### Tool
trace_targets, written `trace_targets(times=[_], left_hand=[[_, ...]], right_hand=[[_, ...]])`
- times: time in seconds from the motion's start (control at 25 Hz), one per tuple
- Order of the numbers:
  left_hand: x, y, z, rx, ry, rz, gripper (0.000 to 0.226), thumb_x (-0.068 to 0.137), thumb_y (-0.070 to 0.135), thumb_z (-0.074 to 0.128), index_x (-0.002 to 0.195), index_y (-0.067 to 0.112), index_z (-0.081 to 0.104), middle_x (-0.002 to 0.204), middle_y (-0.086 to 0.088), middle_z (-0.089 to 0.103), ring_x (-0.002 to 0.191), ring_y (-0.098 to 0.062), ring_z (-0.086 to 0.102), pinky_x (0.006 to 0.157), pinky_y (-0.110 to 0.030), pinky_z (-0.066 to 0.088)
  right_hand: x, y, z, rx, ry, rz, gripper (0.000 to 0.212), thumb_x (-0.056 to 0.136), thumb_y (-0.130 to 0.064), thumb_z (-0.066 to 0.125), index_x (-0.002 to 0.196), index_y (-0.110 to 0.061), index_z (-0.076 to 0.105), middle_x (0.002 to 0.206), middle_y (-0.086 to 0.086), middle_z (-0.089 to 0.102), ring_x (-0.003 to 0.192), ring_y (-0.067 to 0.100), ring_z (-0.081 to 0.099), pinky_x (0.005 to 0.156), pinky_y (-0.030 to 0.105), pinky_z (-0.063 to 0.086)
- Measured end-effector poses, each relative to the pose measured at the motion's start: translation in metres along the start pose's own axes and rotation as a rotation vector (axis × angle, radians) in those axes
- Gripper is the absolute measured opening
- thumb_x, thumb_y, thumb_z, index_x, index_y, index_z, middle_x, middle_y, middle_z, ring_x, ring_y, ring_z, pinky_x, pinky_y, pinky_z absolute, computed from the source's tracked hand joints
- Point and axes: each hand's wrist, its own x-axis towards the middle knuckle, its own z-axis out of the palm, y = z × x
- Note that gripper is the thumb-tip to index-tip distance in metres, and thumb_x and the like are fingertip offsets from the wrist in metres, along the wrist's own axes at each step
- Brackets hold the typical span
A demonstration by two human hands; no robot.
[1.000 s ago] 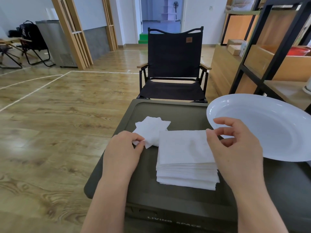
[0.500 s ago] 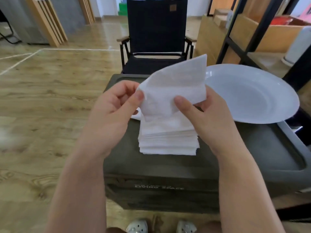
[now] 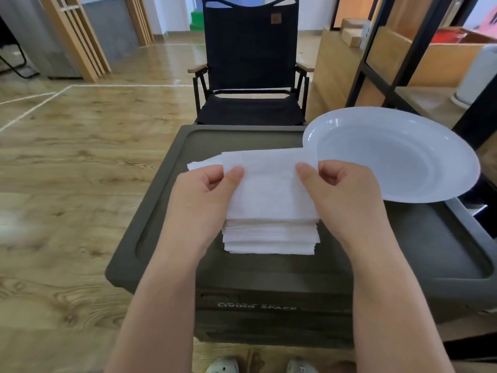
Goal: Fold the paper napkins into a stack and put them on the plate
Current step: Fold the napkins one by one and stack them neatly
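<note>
One paper napkin point(image 3: 269, 184) is held up flat over the napkin stack point(image 3: 270, 238), both hands on it. Left hand point(image 3: 200, 196) pinches its left edge, thumb on top, fingers behind; right hand point(image 3: 340, 193) pinches the right edge the same way. Both grips are closed on the sheet. I can't see the fingers behind the paper, and the napkin's far right corner overlaps the rim of the plate point(image 3: 430, 195), whether touching it or just in front I can't tell.

The held sheet covers the top of the stack; only the stack's front edges show, layered and slightly uneven. A second loose napkin point(image 3: 201, 164) pokes out behind the left hand, mostly hidden.

Stack sits mid-top on a dark olive storage box point(image 3: 403, 251) with a recessed lid; lettering on its front is blurred, probably "LIVING SPACE". The white plate rests on the box's right rear corner and overhangs the edge.

Beyond: black folding chair point(image 3: 250, 65) facing me, wood-grain floor point(image 3: 80, 157) with white lines, black-framed shelving point(image 3: 390, 63) at right. Shoe tips point(image 3: 223, 366) cut off at the bottom edge.
</note>
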Motion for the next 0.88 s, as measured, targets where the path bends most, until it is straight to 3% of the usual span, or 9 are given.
trace_targets(times=[0.08, 0.24, 0.4, 0.52, 0.56, 0.64, 0.72, 0.8, 0.88], left_hand=[[-0.001, 0.001, 0.004, 0.081, 0.126, 0.008, 0.031, 0.079, 0.045, 0.068, 0.078, 0.014, 0.073, 0.072, -0.01, 0.072, 0.072, -0.023, 0.07, 0.07, -0.034, 0.053], [0.0, -0.004, 0.01, 0.222, 0.232, -0.032, 0.027, 0.081, 0.043, 0.07, 0.09, 0.019, 0.075, 0.073, 0.015, 0.069, 0.073, -0.002, 0.065, 0.071, -0.025, 0.051], [0.002, -0.012, 0.009, 0.338, 0.239, -0.076, 0.018, 0.077, 0.039, 0.074, 0.074, 0.022, 0.07, 0.061, 0.014, 0.063, 0.059, 0.0, 0.058, 0.056, -0.021, 0.042], [0.003, -0.014, 0.004, 0.359, 0.208, -0.139, 0.02, 0.073, 0.04, 0.076, 0.066, 0.026, 0.063, 0.057, 0.012, 0.061, 0.051, 0.0, 0.054, 0.044, -0.018, 0.038], [0.005, -0.012, 0.001, 0.399, 0.22, -0.119, 0.02, 0.073, 0.04, 0.076, 0.068, 0.027, 0.062, 0.059, 0.012, 0.061, 0.052, 0.001, 0.055, 0.045, -0.017, 0.038], [0.011, -0.013, -0.009, 0.576, 0.312, 0.085, 0.016, 0.077, 0.036, 0.073, 0.082, 0.026, 0.061, 0.069, 0.014, 0.061, 0.065, -0.001, 0.057, 0.057, -0.021, 0.04], [0.019, -0.016, -0.019, 0.734, 0.305, 0.294, 0.026, 0.08, 0.024, 0.071, 0.103, 0.025, 0.06, 0.092, 0.008, 0.063, 0.086, -0.016, 0.058, 0.07, -0.027, 0.041], [0.023, -0.024, -0.021, 0.832, 0.144, 0.281, 0.035, 0.083, 0.022, 0.068, 0.118, 0.022, 0.06, 0.115, 0.004, 0.061, 0.105, -0.022, 0.051, 0.08, -0.03, 0.04], [0.023, -0.032, -0.017, 0.856, 0.083, 0.204, 0.027, 0.087, 0.025, 0.063, 0.113, 0.021, 0.064, 0.116, 0.003, 0.063, 0.106, -0.023, 0.051, 0.082, -0.032, 0.042]], right_hand=[[0.002, 0.004, 0.001, -0.127, 0.068, 0.009, 0.045, 0.083, -0.04, 0.061, 0.055, -0.007, 0.047, 0.048, 0.001, 0.039, 0.046, 0.012, 0.035, 0.049, 0.025, 0.033], [0.005, 0.01, 0.007, -0.233, 0.119, 0.005, 0.027, 0.083, -0.045, 0.061, 0.067, -0.023, 0.062, 0.055, -0.011, 0.053, 0.056, 0.006, 0.051, 0.052, 0.017, 0.033], [0.007, 0.02, 0.018, -0.276, 0.092, 0.079, 0.024, 0.08, -0.046, 0.064, 0.073, -0.023, 0.06, 0.066, -0.012, 0.056, 0.063, 0.004, 0.052, 0.054, 0.016, 0.036], [0.007, 0.023, 0.02, -0.293, 0.092, 0.137, 0.03, 0.075, -0.048, 0.067, 0.065, -0.022, 0.055, 0.064, -0.01, 0.056, 0.062, 0.01, 0.054, 0.053, 0.026, 0.046], [0.007, 0.023, 0.02, -0.289, 0.092, 0.147, 0.032, 0.075, -0.049, 0.067, 0.064, -0.021, 0.055, 0.063, -0.009, 0.056, 0.061, 0.011, 0.055, 0.054, 0.03, 0.049], [0.007, 0.022, 0.02, -0.293, 0.096, 0.149, 0.033, 0.075, -0.049, 0.067, 0.065, -0.02, 0.055, 0.062, -0.008, 0.056, 0.059, 0.011, 0.055, 0.054, 0.03, 0.05], [0.006, 0.021, 0.019, -0.296, 0.1, 0.155, 0.033, 0.075, -0.049, 0.067, 0.065, -0.021, 0.054, 0.062, -0.009, 0.056, 0.058, 0.01, 0.055, 0.051, 0.027, 0.046], [0.006, 0.019, 0.019, -0.296, 0.103, 0.156, 0.033, 0.076, -0.048, 0.067, 0.065, -0.021, 0.054, 0.063, -0.009, 0.056, 0.059, 0.009, 0.053, 0.049, 0.023, 0.039], [0.005, 0.019, 0.019, -0.305, 0.099, 0.153, 0.032, 0.076, -0.048, 0.067, 0.067, -0.02, 0.054, 0.065, -0.008, 0.056, 0.061, 0.008, 0.052, 0.049, 0.021, 0.036]])
